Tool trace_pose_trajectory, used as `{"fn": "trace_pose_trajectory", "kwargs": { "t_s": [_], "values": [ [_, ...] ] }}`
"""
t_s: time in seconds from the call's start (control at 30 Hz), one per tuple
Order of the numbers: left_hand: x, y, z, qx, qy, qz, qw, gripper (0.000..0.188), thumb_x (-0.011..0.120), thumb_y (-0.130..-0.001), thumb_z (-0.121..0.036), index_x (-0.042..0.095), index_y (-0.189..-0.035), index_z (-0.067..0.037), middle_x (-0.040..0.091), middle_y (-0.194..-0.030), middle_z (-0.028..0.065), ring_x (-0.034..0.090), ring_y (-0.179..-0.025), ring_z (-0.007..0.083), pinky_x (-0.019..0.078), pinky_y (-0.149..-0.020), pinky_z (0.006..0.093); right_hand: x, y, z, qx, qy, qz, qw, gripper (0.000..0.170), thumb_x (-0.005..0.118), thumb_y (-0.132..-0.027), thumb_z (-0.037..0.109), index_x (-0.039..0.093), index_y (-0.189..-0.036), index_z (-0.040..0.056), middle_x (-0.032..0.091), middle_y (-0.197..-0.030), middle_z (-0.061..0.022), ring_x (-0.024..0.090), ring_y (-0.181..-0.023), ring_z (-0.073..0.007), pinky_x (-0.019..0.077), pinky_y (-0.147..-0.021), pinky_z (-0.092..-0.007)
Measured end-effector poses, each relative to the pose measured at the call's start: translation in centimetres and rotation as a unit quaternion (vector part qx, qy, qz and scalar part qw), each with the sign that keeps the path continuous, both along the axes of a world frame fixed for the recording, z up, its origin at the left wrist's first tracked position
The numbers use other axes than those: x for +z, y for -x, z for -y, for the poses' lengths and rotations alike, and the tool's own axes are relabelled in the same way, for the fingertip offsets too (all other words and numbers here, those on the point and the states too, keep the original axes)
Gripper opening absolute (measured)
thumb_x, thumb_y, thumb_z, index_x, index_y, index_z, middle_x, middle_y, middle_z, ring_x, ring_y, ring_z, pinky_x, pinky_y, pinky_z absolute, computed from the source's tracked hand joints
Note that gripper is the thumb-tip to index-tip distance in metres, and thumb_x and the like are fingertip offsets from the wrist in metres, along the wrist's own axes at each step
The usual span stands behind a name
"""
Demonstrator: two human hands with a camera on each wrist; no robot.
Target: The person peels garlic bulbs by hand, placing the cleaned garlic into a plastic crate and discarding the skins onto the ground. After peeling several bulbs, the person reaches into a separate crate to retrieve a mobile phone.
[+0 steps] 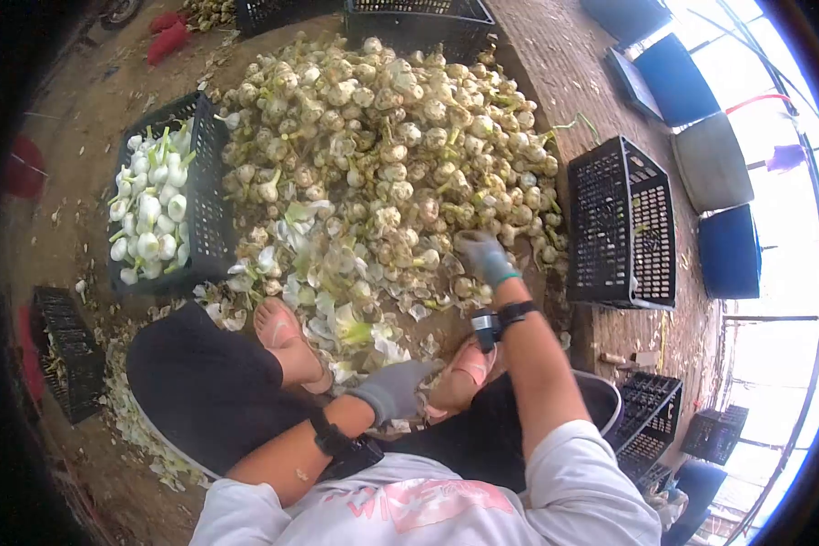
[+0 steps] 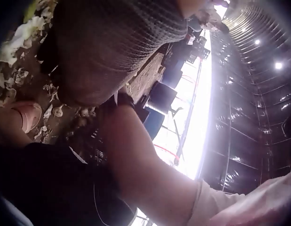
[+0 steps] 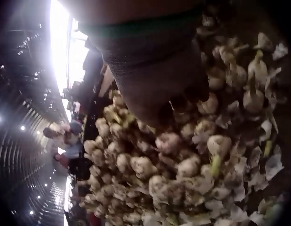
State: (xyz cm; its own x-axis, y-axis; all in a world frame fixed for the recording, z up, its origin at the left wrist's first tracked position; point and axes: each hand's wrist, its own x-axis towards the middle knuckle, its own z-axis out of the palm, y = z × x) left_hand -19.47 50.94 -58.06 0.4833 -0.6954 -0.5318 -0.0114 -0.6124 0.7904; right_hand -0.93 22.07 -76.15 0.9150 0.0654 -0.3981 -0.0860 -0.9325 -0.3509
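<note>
garlic bulbs (image 1: 399, 150): lay heaped right of the filled crate (image 1: 211, 200); seemed light, firm, best held round the belly
left hand (image 1: 393, 391), right hand (image 1: 485, 256): both right of it; i couldn't tell either grip

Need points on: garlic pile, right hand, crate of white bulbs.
Garlic pile (image 1: 391, 150): head view, middle of the heap.
Right hand (image 1: 487, 257): head view, middle of the glove.
Crate of white bulbs (image 1: 210, 209): head view, side wall.
</note>
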Motion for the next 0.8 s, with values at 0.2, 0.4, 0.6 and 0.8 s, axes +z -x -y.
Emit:
{"fn": "trace_pose_trajectory", "kwargs": {
  "t_s": [0.2, 0.4, 0.6, 0.8],
  "values": [
    [-1.1, -1.5, -1.3, 0.004, -0.061, 0.006, 0.998, 0.061, 0.062, -0.077, -0.014, 0.044, -0.135, -0.011, 0.056, -0.119, 0.0213, 0.055, -0.108, 0.0369, 0.0452, -0.092, 0.0424, 1.0, -4.0, -15.9, -0.231, 0.006, -0.267, 0.936, 0.091, 0.056, -0.081, 0.060, 0.028, -0.144, 0.0012, 0.043, -0.141, -0.0201, 0.046, -0.125, -0.0359, 0.0402, -0.102, -0.0455],
    [-0.7, -3.8, -3.5, 0.129, -0.085, 0.073, 0.985, 0.066, 0.059, -0.080, -0.017, 0.034, -0.140, -0.007, 0.047, -0.130, 0.0250, 0.048, -0.118, 0.0385, 0.0420, -0.098, 0.0420, 5.1, -0.1, -15.2, -0.337, -0.074, -0.108, 0.932, 0.086, 0.075, -0.071, 0.036, 0.033, -0.139, 0.0022, 0.047, -0.136, -0.0187, 0.056, -0.114, -0.0345, 0.0469, -0.095, -0.0407],
    [-2.0, -6.1, -3.5, 0.533, 0.215, 0.176, 0.800, 0.057, 0.062, -0.088, -0.013, 0.037, -0.138, -0.005, 0.049, -0.132, 0.0178, 0.051, -0.121, 0.0255, 0.0420, -0.098, 0.0335, 14.7, 8.3, -17.2, -0.066, -0.199, 0.139, 0.968, 0.079, 0.076, -0.064, 0.019, 0.038, -0.132, 0.0029, 0.044, -0.132, -0.0213, 0.045, -0.122, -0.0367, 0.0400, -0.101, -0.0399],
    [1.2, -5.3, -5.6, 0.563, 0.336, -0.083, 0.750, 0.021, 0.060, -0.093, -0.015, 0.059, -0.111, -0.004, 0.063, -0.100, 0.0001, 0.060, -0.088, 0.0114, 0.0481, -0.081, 0.0238, 20.1, 14.1, -18.2, -0.096, -0.536, 0.101, 0.832, 0.077, 0.077, -0.068, 0.015, 0.038, -0.133, 0.0023, 0.048, -0.125, -0.0212, 0.045, -0.123, -0.0359, 0.0373, -0.104, -0.0403]
  ]
}}
